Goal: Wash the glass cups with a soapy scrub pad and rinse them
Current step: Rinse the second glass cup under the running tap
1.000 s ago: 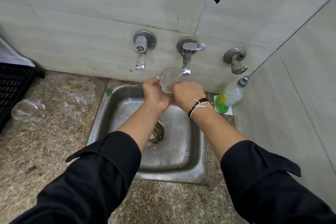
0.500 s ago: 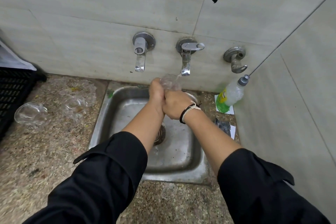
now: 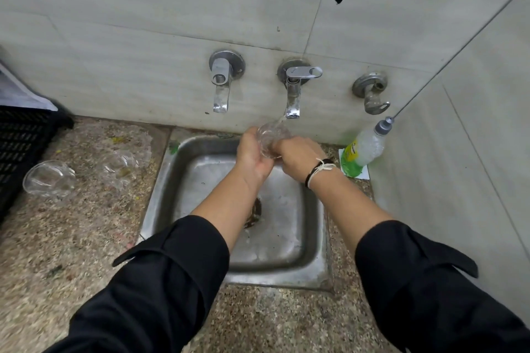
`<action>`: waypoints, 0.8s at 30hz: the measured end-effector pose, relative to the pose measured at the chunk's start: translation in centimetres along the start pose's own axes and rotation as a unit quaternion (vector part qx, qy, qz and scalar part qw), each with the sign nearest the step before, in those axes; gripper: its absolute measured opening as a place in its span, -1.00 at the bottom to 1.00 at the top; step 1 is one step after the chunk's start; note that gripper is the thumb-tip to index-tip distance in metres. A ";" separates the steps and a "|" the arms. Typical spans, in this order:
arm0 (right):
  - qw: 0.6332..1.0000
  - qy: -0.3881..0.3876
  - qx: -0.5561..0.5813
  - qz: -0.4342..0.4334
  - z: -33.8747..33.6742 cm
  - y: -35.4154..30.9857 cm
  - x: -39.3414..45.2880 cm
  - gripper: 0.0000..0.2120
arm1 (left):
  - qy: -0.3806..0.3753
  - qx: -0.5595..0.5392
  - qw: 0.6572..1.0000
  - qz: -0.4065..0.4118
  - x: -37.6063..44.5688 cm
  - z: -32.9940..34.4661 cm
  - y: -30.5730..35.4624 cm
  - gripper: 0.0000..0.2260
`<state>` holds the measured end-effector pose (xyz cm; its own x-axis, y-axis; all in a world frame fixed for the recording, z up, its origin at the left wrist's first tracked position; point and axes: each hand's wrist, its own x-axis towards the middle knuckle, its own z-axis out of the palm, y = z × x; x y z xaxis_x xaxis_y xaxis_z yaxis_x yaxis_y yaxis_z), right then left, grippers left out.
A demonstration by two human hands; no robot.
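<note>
A clear glass cup (image 3: 271,139) is held over the steel sink (image 3: 163,195), its mouth under the middle tap (image 3: 293,100), from which a thin stream of water runs into it. My left hand (image 3: 252,153) grips the cup from the left and my right hand (image 3: 298,156) grips it from the right. Two more glass cups lie on the stone counter to the left: one (image 3: 48,178) near the black crate, another (image 3: 120,165) closer to the sink. No scrub pad is visible.
A dish soap bottle (image 3: 362,150) leans in the right corner on a white paper. A black plastic crate (image 3: 20,149) stands at the far left. Another tap (image 3: 220,89) and a wall fitting (image 3: 372,94) flank the running one. The tiled wall is close on the right.
The cup has turned in my hands under the tap, from tilted sideways to mouth up under the stream. Both hands shifted slightly around it.
</note>
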<state>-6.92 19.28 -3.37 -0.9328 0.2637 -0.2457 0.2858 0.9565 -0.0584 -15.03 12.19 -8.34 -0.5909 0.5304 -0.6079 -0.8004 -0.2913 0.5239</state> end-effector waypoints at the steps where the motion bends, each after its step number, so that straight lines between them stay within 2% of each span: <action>1: 0.999 -0.004 -0.022 -0.023 0.0 0.5 0.1 -0.69 | -0.018 0.012 1.000 -0.019 0.2 -0.6 0.7 -0.71; 3: 0.997 -0.014 -0.033 -0.068 -0.3 1.5 0.1 -0.66 | -0.057 0.043 0.995 -0.072 0.5 -1.9 2.1 -0.67; 6: 0.991 -0.031 -0.072 -0.108 -0.7 2.3 0.1 -0.69 | -0.079 0.112 0.980 -0.144 0.7 -3.1 3.2 -0.46; 8: 0.988 -0.029 -0.109 -0.110 -0.5 2.3 0.1 -0.71 | -0.100 0.120 0.975 -0.157 0.3 -2.4 3.4 -0.48; 10: 0.992 -0.018 -0.099 -0.080 -0.4 1.4 -0.2 -0.70 | -0.071 0.109 0.983 -0.132 0.1 -1.3 2.9 -0.57; 14: 0.995 -0.007 0.102 0.014 0.7 -2.5 -1.4 -0.51 | -0.016 0.070 0.995 -0.070 0.2 0.8 1.8 -0.68; 17: 0.980 0.000 0.192 0.052 0.8 -3.1 -1.1 -0.52 | 0.011 0.053 0.998 -0.029 1.1 0.9 0.8 -0.71; 20: 0.971 0.009 0.227 0.075 0.1 -2.6 -0.4 -0.61 | 0.007 0.093 0.995 -0.024 0.5 0.8 0.0 -0.71; 22: 0.968 0.010 0.244 0.062 -0.3 -3.1 -0.7 -0.65 | 0.041 0.119 0.992 -0.006 0.6 0.3 0.2 -0.72; 24: 0.962 0.011 0.271 0.042 -0.5 -3.5 -0.9 -0.57 | 0.058 0.085 0.995 0.015 0.8 -0.1 0.5 -0.70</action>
<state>-7.13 15.78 -2.48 -0.9040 0.3461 -0.2511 0.4276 0.7275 -0.5366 -15.97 12.42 -8.62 -0.6299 0.4252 -0.6499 -0.7595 -0.1625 0.6298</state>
